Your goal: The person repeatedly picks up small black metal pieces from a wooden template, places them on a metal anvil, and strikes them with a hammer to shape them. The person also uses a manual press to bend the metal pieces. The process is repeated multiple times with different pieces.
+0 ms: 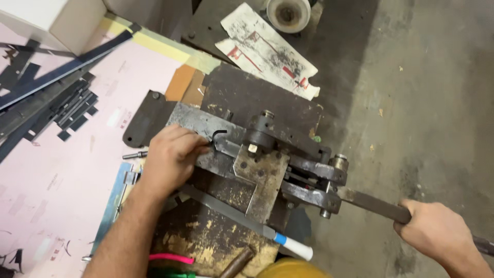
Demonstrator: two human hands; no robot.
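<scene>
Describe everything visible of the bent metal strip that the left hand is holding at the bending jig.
The bent metal strip is a thin, dark piece, seemingly steel, with a hooked end curving over near the jig's round pivot block. It lies flat on the worn steel bending jig, its other end hidden under the left hand's fingertips, which pinch it. The right hand grips the jig's long lever handle, apart from the strip.
</scene>
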